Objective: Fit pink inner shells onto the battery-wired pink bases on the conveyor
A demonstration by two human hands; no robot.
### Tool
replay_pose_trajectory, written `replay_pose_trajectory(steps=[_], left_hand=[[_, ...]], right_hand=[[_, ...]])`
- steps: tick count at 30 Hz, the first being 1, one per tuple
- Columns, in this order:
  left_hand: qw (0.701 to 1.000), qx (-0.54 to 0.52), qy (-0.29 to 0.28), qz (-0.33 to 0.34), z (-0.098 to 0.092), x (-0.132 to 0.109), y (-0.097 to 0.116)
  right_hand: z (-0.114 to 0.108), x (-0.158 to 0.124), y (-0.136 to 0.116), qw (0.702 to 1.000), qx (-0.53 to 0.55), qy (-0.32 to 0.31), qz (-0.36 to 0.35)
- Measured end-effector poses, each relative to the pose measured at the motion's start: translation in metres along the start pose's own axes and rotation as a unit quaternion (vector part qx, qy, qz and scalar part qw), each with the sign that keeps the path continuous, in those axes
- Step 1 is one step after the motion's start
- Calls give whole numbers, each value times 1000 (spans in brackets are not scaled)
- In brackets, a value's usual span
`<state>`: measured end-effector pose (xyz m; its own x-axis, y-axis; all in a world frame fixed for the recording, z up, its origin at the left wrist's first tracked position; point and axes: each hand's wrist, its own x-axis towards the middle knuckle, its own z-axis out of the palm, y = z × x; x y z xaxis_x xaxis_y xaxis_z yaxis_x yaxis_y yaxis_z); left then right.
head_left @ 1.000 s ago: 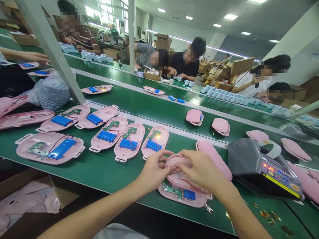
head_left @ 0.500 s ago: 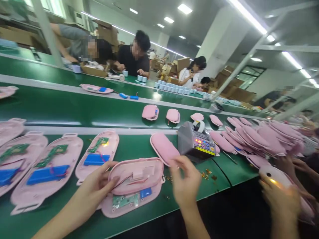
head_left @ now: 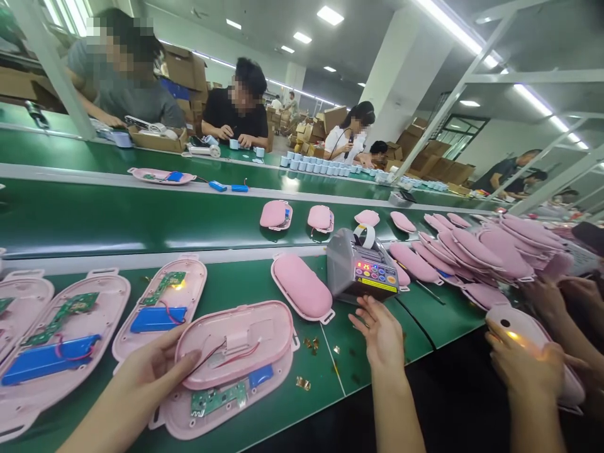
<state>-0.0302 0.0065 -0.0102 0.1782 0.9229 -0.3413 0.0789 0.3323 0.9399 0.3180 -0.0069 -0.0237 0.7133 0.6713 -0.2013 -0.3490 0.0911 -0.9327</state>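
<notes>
My left hand [head_left: 153, 371] grips the near end of a pink shell half [head_left: 276, 318], thumb inside its rim. Thin wires and a clear rectangular piece show inside that half. It is tilted over a second pink shell [head_left: 179, 425], which holds a green circuit board [head_left: 219, 399] and a blue battery [head_left: 261, 376], partly covered. My right hand [head_left: 381, 333] is held palm up with fingers apart, nothing visible in it. Its fingertips are just in front of the grey tape dispenser [head_left: 342, 274], which has a lit red display. A closed pink case [head_left: 302, 286] lies left of the dispenser.
Open pink shells with boards and batteries [head_left: 158, 319] lie at left. Small copper-coloured pieces [head_left: 303, 382] are scattered on the green bench. A pile of pink cases [head_left: 476, 248] is at right, where a co-worker's hand [head_left: 523, 365] holds a glowing one. A black cable [head_left: 418, 324] crosses the bench.
My right hand has moved right, from the closed pink case to the front of the tape dispenser, and its fingers have spread. My left hand still grips the shell half. The view has shifted somewhat.
</notes>
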Motion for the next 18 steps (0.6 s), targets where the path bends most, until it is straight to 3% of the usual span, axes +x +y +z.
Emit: replay_pose_trajectory(steps=[5, 11, 18], left_hand=[[1000, 0, -23, -7, -1, -2, 2], [1000, -5, -5, 5, 1, -2, 1], [1000, 14, -24, 0, -3, -2, -1]], right_hand=[[-5, -1, 2, 1000, -14, 9, -18], [-11, 0, 3, 999, -21, 30, -31], [0, -6, 0, 1000, -1, 5, -12]])
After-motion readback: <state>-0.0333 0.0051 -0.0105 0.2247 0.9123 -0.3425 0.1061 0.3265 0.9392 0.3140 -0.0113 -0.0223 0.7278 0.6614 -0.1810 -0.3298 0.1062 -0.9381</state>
